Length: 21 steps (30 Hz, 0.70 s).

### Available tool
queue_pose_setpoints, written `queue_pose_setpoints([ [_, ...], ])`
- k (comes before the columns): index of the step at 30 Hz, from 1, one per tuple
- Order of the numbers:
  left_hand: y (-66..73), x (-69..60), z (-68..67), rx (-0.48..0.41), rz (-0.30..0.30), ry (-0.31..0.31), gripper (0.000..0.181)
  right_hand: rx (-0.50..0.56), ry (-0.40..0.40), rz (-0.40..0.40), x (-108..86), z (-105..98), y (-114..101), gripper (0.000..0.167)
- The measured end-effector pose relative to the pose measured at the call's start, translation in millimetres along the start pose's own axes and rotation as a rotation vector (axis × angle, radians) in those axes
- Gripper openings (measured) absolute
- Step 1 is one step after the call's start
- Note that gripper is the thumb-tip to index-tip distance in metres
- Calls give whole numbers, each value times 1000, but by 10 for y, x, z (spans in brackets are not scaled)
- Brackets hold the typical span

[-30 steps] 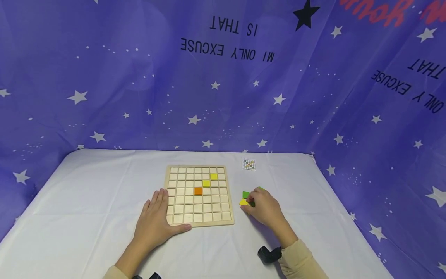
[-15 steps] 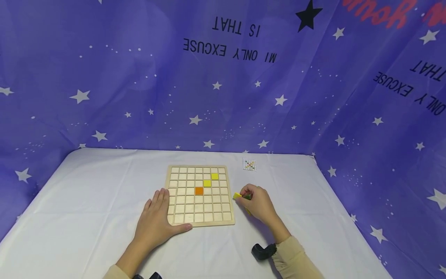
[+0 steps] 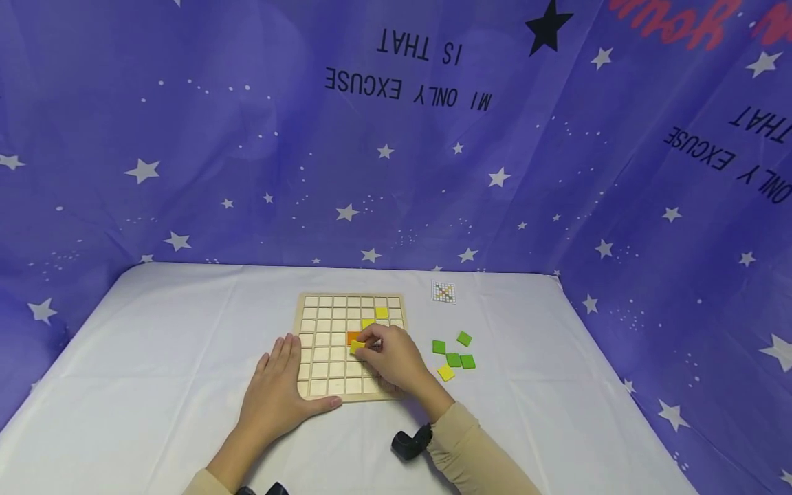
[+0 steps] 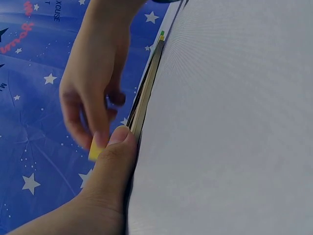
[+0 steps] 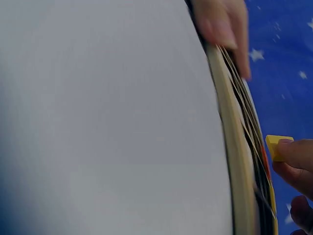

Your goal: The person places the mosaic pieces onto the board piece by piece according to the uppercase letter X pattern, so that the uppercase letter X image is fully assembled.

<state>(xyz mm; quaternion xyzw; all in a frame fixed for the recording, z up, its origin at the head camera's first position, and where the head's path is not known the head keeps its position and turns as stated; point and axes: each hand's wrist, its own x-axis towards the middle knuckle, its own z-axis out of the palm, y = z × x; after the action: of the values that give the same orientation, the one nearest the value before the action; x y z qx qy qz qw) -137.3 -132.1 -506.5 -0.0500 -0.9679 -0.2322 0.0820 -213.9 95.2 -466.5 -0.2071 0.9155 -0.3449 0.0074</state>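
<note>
A wooden grid board (image 3: 328,387) lies on the table, with an orange tile (image 3: 353,336) and two yellow tiles in its cells, one of them (image 3: 381,313) near the far right corner. My left hand (image 3: 275,392) rests along the board's left edge, fingers straight and thumb on the near edge. Above the middle of the board my right hand (image 3: 396,357) pinches a yellow tile (image 5: 275,147) between thumb and fingers. In the left wrist view that yellow tile (image 4: 95,149) is held off the board, behind my left thumb. Part of the board's right side is hidden under my right hand.
Right of the board lie several green tiles (image 3: 454,360) and one loose yellow tile (image 3: 445,372). A small printed pattern card (image 3: 443,292) lies farther back. The white cloth (image 3: 155,357) covers the table, with a purple star-printed curtain (image 3: 278,172) behind.
My right hand picked up a yellow tile from the loose pieces and carried it left over the board. The left hand stays in place.
</note>
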Motion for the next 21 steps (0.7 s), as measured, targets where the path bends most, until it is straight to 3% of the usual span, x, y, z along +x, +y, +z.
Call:
queue_pose_setpoints([
  [7,-9,0,10,13,-4,-13,143,-72,-10,-54,91,217,-198,11],
  [13,-1,11,4,23,-3,-9,143,-175,15,-101,101,243,-227,15],
  [21,-11,1,9,31,-4,-15,144,-229,-20,-116,65,249,-224,20],
])
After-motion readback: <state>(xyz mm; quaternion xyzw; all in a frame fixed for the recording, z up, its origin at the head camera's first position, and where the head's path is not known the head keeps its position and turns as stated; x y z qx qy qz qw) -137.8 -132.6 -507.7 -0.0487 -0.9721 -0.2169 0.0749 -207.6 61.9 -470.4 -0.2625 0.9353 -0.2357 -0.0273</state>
